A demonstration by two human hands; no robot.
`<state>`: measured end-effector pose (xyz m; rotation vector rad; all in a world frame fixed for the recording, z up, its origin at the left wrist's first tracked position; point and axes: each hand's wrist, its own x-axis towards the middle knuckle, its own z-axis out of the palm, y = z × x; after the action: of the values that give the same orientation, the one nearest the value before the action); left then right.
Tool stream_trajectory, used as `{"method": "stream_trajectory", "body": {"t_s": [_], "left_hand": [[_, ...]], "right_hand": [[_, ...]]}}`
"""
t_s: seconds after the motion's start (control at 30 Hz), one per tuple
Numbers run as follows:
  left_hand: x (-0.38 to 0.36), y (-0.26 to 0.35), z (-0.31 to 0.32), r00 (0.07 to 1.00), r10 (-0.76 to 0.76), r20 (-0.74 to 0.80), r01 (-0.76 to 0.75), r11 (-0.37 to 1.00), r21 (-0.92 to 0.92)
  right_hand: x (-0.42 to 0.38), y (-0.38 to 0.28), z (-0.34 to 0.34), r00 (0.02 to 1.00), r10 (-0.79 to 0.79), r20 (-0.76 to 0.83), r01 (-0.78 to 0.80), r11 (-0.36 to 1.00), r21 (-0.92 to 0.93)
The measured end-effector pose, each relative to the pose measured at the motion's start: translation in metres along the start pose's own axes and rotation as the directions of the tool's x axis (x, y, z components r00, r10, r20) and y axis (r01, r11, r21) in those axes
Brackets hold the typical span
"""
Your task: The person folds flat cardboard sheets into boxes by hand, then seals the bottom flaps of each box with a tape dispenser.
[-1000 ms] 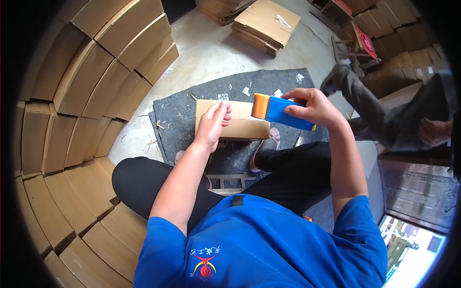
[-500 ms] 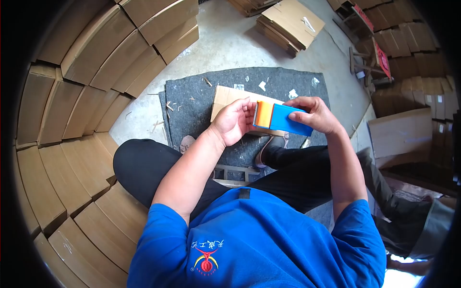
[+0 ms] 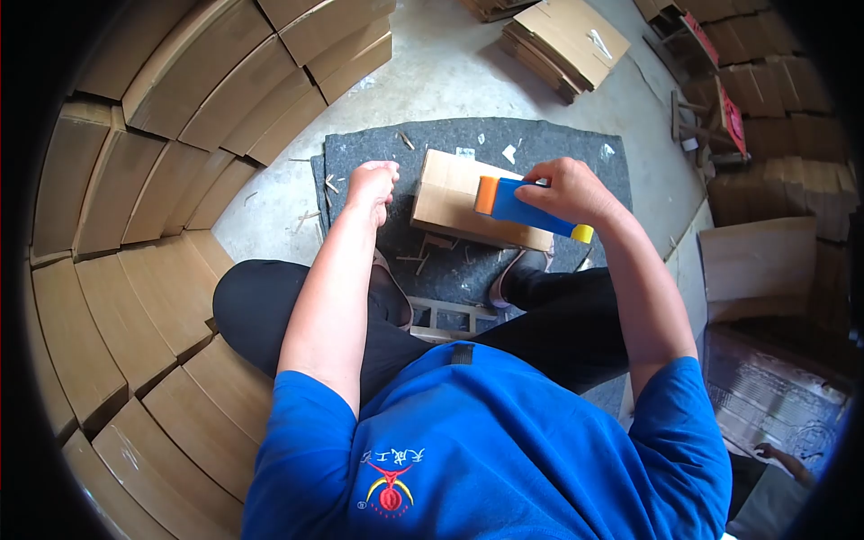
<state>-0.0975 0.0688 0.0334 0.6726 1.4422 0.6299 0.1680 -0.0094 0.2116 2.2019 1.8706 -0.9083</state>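
My right hand point(image 3: 576, 191) grips a blue packing-tape dispenser point(image 3: 533, 212) with an orange front and a yellow end, above the right part of a closed cardboard box point(image 3: 443, 200). The box lies on a dark mat between my feet. To the left of the box and apart from it, my left hand point(image 3: 372, 189) is closed with its fingers curled in. Whether anything is in those fingers is hidden.
Stacked cardboard boxes point(image 3: 171, 193) rise close on my left. A pile of flat cardboard point(image 3: 576, 40) lies ahead on the floor. Scraps litter the grey mat point(image 3: 378, 148). Further cartons point(image 3: 801, 193) stand at right, and another person's hand point(image 3: 781, 459) shows at lower right.
My left hand has moved left, away from the tape dispenser, and its fingers have curled closed. The dispenser has turned in my right hand, so its yellow end now shows.
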Motion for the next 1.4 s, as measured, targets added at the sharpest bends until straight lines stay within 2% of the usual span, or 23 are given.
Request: {"method": "stream_trajectory", "body": {"t_s": [0.13, 0.23, 0.47, 0.57, 0.67, 0.73, 0.77, 0.8, 0.83, 0.87, 0.93, 0.97, 1.03, 1.07, 1.1, 1.13, 1.17, 1.23, 1.27, 1.3, 1.33, 1.4], "left_hand": [[0.012, -0.004, 0.001, 0.994, 0.100, -0.047, -0.097, 0.993, 0.071], [0.018, -0.008, 0.003, 0.991, 0.122, -0.051, -0.116, 0.988, 0.103], [0.026, -0.021, 0.008, 0.989, 0.125, -0.076, -0.118, 0.989, 0.090], [0.030, -0.030, 0.013, 0.989, 0.113, -0.100, -0.098, 0.985, 0.140], [0.042, -0.054, 0.024, 0.998, 0.051, -0.045, -0.050, 0.998, 0.024], [0.045, -0.068, 0.037, 0.999, -0.019, -0.036, 0.014, 0.991, -0.136], [0.049, -0.073, 0.036, 0.997, -0.053, 0.062, 0.062, 0.984, -0.164], [0.049, -0.076, 0.041, 0.986, -0.053, -0.157, 0.060, 0.997, 0.041], [0.039, -0.067, 0.043, 0.931, -0.005, -0.364, 0.099, 0.966, 0.240], [0.028, -0.059, 0.031, 0.892, -0.172, -0.418, 0.314, 0.901, 0.300], [0.031, -0.072, 0.012, 0.820, -0.146, -0.554, 0.336, 0.906, 0.259], [0.037, -0.078, 0.018, 0.816, -0.009, -0.578, 0.183, 0.952, 0.244], [0.030, -0.073, 0.027, 0.895, 0.267, -0.359, -0.161, 0.941, 0.298], [0.020, -0.074, 0.038, 0.833, 0.465, -0.300, -0.336, 0.855, 0.394], [-0.002, -0.060, 0.046, 0.884, 0.446, -0.140, -0.361, 0.840, 0.405], [-0.014, -0.059, 0.055, 0.876, 0.478, -0.069, -0.363, 0.746, 0.558], [-0.021, -0.054, 0.059, 0.897, 0.440, -0.031, -0.326, 0.709, 0.626], [-0.008, -0.054, 0.059, 0.962, 0.273, 0.025, -0.235, 0.773, 0.589], [-0.003, -0.053, 0.055, 0.980, 0.179, 0.085, -0.198, 0.845, 0.498], [0.001, -0.055, 0.053, 0.969, 0.210, 0.130, -0.246, 0.875, 0.417], [0.004, -0.059, 0.052, 0.967, 0.212, 0.142, -0.252, 0.883, 0.397], [0.007, -0.064, 0.051, 0.970, 0.211, 0.124, -0.243, 0.879, 0.411]], "right_hand": [[0.020, -0.013, 0.008, 0.998, 0.055, 0.031, -0.054, 0.997, -0.050], [0.029, -0.018, 0.010, 0.996, 0.081, 0.034, -0.077, 0.993, -0.084], [0.039, -0.026, 0.020, 0.982, 0.172, 0.079, -0.162, 0.979, -0.125], [0.039, -0.028, 0.021, 0.977, 0.195, 0.086, -0.180, 0.971, -0.154], [0.041, -0.030, 0.025, 0.977, 0.193, 0.087, -0.176, 0.970, -0.169], [0.041, -0.031, 0.027, 0.977, 0.196, 0.085, -0.180, 0.969, -0.170], [0.041, -0.032, 0.028, 0.976, 0.204, 0.073, -0.189, 0.966, -0.175], [0.040, -0.032, 0.027, 0.976, 0.211, 0.059, -0.197, 0.964, -0.180], [0.040, -0.031, 0.029, 0.977, 0.207, 0.058, -0.193, 0.965, -0.179], [0.041, -0.028, 0.030, 0.979, 0.196, 0.056, -0.184, 0.968, -0.174], [0.044, -0.027, 0.029, 0.981, 0.186, 0.052, -0.174, 0.970, -0.169], [0.043, -0.027, 0.029, 0.980, 0.191, 0.053, -0.179, 0.968, -0.178], [0.040, -0.027, 0.029, 0.978, 0.201, 0.060, -0.188, 0.966, -0.176], [0.041, -0.028, 0.027, 0.978, 0.199, 0.065, -0.185, 0.967, -0.176], [0.042, -0.028, 0.027, 0.978, 0.197, 0.070, -0.183, 0.967, -0.176], [0.044, -0.028, 0.027, 0.978, 0.198, 0.067, -0.185, 0.969, -0.167], [0.045, -0.027, 0.027, 0.978, 0.197, 0.073, -0.182, 0.969, -0.168], [0.045, -0.023, 0.027, 0.975, 0.209, 0.079, -0.194, 0.967, -0.167], [0.046, -0.021, 0.027, 0.978, 0.182, 0.099, -0.162, 0.970, -0.179], [0.048, -0.018, 0.025, 0.981, 0.154, 0.117, -0.130, 0.973, -0.189], [0.052, -0.014, 0.022, 0.974, 0.131, 0.186, -0.097, 0.979, -0.179], [0.055, -0.010, 0.021, 0.968, 0.112, 0.224, -0.070, 0.980, -0.186]]}}
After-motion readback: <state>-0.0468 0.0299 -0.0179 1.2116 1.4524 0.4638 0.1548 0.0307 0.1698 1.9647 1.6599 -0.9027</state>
